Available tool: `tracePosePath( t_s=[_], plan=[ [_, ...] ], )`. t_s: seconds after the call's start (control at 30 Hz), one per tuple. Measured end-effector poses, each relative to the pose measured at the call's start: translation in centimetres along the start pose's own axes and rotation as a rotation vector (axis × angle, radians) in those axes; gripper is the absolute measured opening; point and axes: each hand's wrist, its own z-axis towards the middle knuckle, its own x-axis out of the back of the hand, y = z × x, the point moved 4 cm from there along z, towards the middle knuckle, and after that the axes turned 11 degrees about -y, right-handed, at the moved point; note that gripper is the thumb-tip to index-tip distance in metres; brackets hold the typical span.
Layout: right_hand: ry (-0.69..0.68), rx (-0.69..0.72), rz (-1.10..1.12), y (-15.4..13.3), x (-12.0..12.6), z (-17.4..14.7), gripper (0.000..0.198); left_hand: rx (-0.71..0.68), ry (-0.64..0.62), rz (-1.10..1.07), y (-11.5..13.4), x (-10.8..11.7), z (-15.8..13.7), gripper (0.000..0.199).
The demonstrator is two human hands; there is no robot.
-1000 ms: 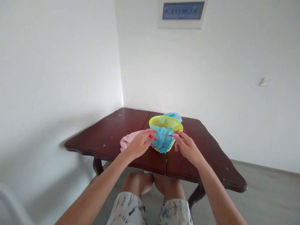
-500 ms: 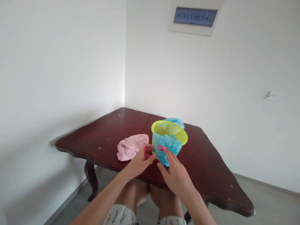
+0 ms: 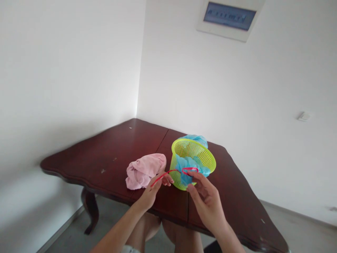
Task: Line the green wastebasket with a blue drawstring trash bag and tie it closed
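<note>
A light blue plastic bag (image 3: 185,178) with a red drawstring (image 3: 168,172) hangs bunched over the near rim of a yellow-green mesh basket (image 3: 175,160). My right hand (image 3: 207,200) pinches the gathered bag at the front of the basket, beside a loop of the drawstring. To the left, my left hand (image 3: 154,191) has the other end of the drawstring across its thumb side, fingers partly curled; the exact grip is partly hidden. A crumpled pink cloth (image 3: 144,168) lies just behind my left hand.
Another blue plastic piece (image 3: 196,139) shows behind the basket's far rim. Everything rests on a dark red-brown wooden table (image 3: 105,154) with a wavy edge, set near a white wall corner. A breaker panel (image 3: 229,15) and a switch (image 3: 304,116) are on the wall.
My left hand has drawn the red drawstring out to the left, away from the basket. The blue bag's front is bunched tighter, and my right hand has shifted slightly right.
</note>
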Motion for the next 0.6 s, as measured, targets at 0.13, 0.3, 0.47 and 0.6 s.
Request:
tracePosePath(
  t_s=[0.13, 0.3, 0.47, 0.6],
  plan=[
    [0.03, 0.098, -0.05, -0.2, 1.4, 1.0, 0.046, 0.158, -0.105, 0.036, -2.6, 0.0, -0.2, 0.073],
    [-0.089, 0.24, -0.552, -2.6, 3.3, 3.8, 0.075, 0.319, -0.218, 0.143, -2.8, -0.9, -0.1, 0.053],
    [0.009, 0.422, -1.036, -4.4, 7.0, 9.2, 0.096, 0.332, -0.179, 0.106, -2.8, -0.8, -0.1, 0.049],
    [0.24, 0.329, -1.293, -4.7, 13.8, 15.0, 0.095, 0.315, -0.119, 0.011, -3.1, -0.4, 0.1, 0.049]
  ],
)
